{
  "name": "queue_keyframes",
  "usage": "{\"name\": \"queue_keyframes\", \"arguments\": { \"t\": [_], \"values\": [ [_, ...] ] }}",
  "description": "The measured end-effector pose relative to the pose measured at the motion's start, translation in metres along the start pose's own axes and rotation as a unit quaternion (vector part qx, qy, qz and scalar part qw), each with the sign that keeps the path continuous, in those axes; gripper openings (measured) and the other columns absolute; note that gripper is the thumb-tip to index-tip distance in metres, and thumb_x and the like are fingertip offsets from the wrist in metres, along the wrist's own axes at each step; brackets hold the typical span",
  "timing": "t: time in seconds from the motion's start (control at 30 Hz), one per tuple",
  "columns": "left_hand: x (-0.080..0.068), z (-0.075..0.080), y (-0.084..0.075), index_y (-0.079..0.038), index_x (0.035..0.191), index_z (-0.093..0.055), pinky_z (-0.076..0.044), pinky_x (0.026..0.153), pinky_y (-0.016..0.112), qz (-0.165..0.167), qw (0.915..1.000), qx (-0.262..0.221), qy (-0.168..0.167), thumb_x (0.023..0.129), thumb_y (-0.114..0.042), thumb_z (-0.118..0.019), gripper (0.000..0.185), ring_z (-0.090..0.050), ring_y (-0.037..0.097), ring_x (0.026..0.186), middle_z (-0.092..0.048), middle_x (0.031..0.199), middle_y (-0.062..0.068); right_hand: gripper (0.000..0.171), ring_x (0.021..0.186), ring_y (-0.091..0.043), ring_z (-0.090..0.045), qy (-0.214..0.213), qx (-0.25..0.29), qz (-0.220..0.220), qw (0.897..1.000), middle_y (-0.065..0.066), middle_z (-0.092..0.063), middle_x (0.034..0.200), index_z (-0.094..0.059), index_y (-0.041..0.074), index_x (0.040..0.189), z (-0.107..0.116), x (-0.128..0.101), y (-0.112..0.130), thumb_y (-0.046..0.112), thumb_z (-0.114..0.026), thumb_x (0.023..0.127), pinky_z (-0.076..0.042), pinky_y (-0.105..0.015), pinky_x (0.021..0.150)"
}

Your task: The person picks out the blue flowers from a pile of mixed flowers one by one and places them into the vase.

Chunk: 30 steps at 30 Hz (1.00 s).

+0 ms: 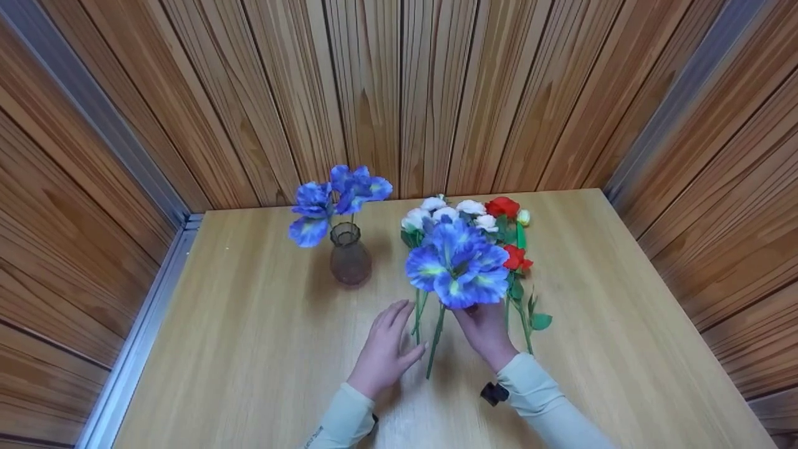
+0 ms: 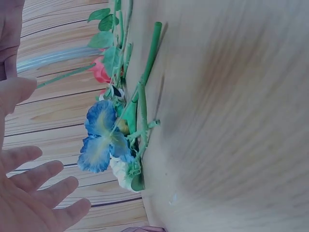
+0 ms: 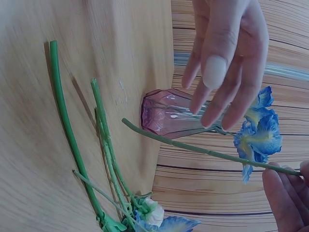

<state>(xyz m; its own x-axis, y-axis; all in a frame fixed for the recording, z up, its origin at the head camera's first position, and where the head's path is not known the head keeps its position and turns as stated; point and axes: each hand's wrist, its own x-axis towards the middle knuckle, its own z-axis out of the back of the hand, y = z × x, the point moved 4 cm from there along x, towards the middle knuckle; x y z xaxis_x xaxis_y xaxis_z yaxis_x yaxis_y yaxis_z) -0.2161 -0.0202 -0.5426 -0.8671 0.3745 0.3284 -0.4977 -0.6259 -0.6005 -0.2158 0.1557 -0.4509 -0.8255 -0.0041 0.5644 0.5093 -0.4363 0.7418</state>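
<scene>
Nearest the viewer, two pale-sleeved forearms reach forward over a light wooden table. The left hand hovers with its fingers spread and relaxed, holding nothing, just left of a green stem. The right hand pinches the stem of a blue artificial flower just under the bloom, so the blossom stands lifted above the table with its stem slanting down toward the viewer between the two hands.

In the right wrist view the held stem crosses the frame in the air, clear of the table, with the fingertips of the right hand at its far end. The open left hand floats above it.

Just beyond the right hand, a loose bunch of flowers lies flat on the table: white blooms, two red ones, and green leaves, their stems pointing back toward the viewer. The blue flower is held right over this bunch.

Farther off and to the left stands a small pinkish glass vase, upright, already holding blue flowers. It is near the left hand but apart from it, and well left of the held flower.

A judgement on doing this step well: the grip would serve better lower on the stem, with the free left hand guiding the stem's end, since the vase's neck looks narrow and the vase looks light enough to tip.

Behind everything rises a wood-panelled wall.
</scene>
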Motion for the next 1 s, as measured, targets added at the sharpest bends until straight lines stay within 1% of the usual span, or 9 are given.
{"name": "queue_keyframes", "arguments": {
  "t": [0.17, 0.3, 0.43, 0.53, 0.63, 0.7, 0.9, 0.97, 1.0],
  "values": [
    [0.002, 0.0, -0.003, -0.006, 0.143, -0.04, -0.035, 0.106, 0.046, -0.019, 0.9998, -0.004, -0.011, 0.085, -0.033, -0.073, 0.072, -0.037, 0.031, 0.132, -0.04, 0.145, 0.014, 0.027, 0.069, -0.008, -0.056, 0.005, 0.006, -0.021, 1.0, 0.0, -0.059, 0.083, -0.055, -0.002, 0.105, -0.001, -0.002, -0.002, -0.003, -0.07, 0.083, -0.051, -0.026, 0.057],
    [0.003, -0.001, -0.004, -0.006, 0.144, -0.039, -0.035, 0.106, 0.043, -0.008, 0.9997, -0.023, -0.002, 0.085, -0.03, -0.073, 0.072, -0.037, 0.028, 0.134, -0.038, 0.146, 0.013, 0.023, 0.066, -0.008, -0.055, 0.009, 0.001, -0.021, 1.0, 0.003, -0.057, 0.079, -0.055, -0.001, 0.102, -0.002, -0.003, -0.002, -0.003, -0.069, 0.084, -0.05, -0.026, 0.054],
    [0.004, -0.004, -0.004, -0.009, 0.146, -0.037, -0.034, 0.107, 0.04, 0.006, 0.9982, -0.058, 0.016, 0.086, -0.032, -0.072, 0.073, -0.035, 0.025, 0.135, -0.036, 0.149, 0.011, 0.018, 0.064, -0.009, -0.055, 0.015, 0.004, -0.018, 1.0, 0.003, -0.057, 0.077, -0.055, 0.001, 0.097, -0.003, -0.004, -0.002, -0.004, -0.068, 0.085, -0.049, -0.026, 0.053],
    [0.005, -0.005, -0.006, -0.011, 0.147, -0.036, -0.034, 0.106, 0.038, 0.008, 0.9966, -0.08, 0.021, 0.086, -0.032, -0.072, 0.073, -0.035, 0.023, 0.135, -0.035, 0.149, 0.008, 0.019, 0.065, -0.009, -0.055, 0.021, 0.004, -0.024, 0.999, 0.004, -0.056, 0.078, -0.055, 0.0, 0.099, -0.003, -0.005, -0.002, -0.003, -0.068, 0.085, -0.049, -0.025, 0.054],
    [0.006, -0.004, -0.008, -0.014, 0.147, -0.036, -0.035, 0.106, 0.037, 0.003, 0.9952, -0.096, 0.018, 0.085, -0.029, -0.073, 0.074, -0.036, 0.022, 0.135, -0.037, 0.148, 0.006, 0.023, 0.065, -0.008, -0.054, 0.025, 0.005, -0.032, 0.999, 0.004, -0.056, 0.079, -0.054, 0.0, 0.104, -0.004, -0.006, -0.002, -0.002, -0.068, 0.086, -0.05, -0.025, 0.054],
    [0.008, -0.004, -0.009, -0.016, 0.147, -0.036, -0.036, 0.105, 0.036, 0.0, 0.9942, -0.107, 0.014, 0.085, -0.027, -0.074, 0.074, -0.037, 0.021, 0.134, -0.038, 0.147, 0.004, 0.022, 0.065, -0.008, -0.054, 0.025, 0.004, -0.026, 0.999, 0.004, -0.056, 0.079, -0.054, 0.0, 0.103, -0.005, -0.006, -0.002, -0.002, -0.068, 0.086, -0.049, -0.025, 0.054],
    [0.011, -0.002, -0.011, -0.023, 0.147, -0.036, -0.038, 0.104, 0.035, 0.002, 0.9913, -0.131, 0.007, 0.083, -0.025, -0.076, 0.075, -0.039, 0.016, 0.132, -0.04, 0.145, -0.003, 0.019, 0.061, -0.007, -0.052, 0.015, -0.004, 0.003, 1.0, 0.005, -0.053, 0.073, -0.053, 0.001, 0.094, -0.007, -0.008, 0.0, -0.007, -0.067, 0.084, -0.047, -0.025, 0.049],
    [0.012, -0.001, -0.012, -0.025, 0.146, -0.036, -0.037, 0.104, 0.036, 0.003, 0.9898, -0.142, 0.007, 0.083, -0.025, -0.076, 0.075, -0.04, 0.015, 0.132, -0.041, 0.144, -0.005, 0.02, 0.062, -0.006, -0.052, 0.016, -0.003, 0.004, 1.0, 0.004, -0.054, 0.075, -0.053, 0.001, 0.096, -0.008, -0.008, 0.001, -0.008, -0.067, 0.084, -0.048, -0.025, 0.05],
    [0.012, -0.001, -0.012, -0.026, 0.146, -0.037, -0.037, 0.104, 0.036, 0.002, 0.989, -0.148, 0.006, 0.083, -0.025, -0.076, 0.074, -0.04, 0.015, 0.131, -0.041, 0.144, -0.005, 0.02, 0.062, -0.006, -0.052, 0.015, 0.001, 0.006, 1.0, 0.003, -0.054, 0.074, -0.053, 0.001, 0.094, -0.008, -0.008, 0.001, -0.008, -0.067, 0.084, -0.048, -0.025, 0.051]
  ]
}}
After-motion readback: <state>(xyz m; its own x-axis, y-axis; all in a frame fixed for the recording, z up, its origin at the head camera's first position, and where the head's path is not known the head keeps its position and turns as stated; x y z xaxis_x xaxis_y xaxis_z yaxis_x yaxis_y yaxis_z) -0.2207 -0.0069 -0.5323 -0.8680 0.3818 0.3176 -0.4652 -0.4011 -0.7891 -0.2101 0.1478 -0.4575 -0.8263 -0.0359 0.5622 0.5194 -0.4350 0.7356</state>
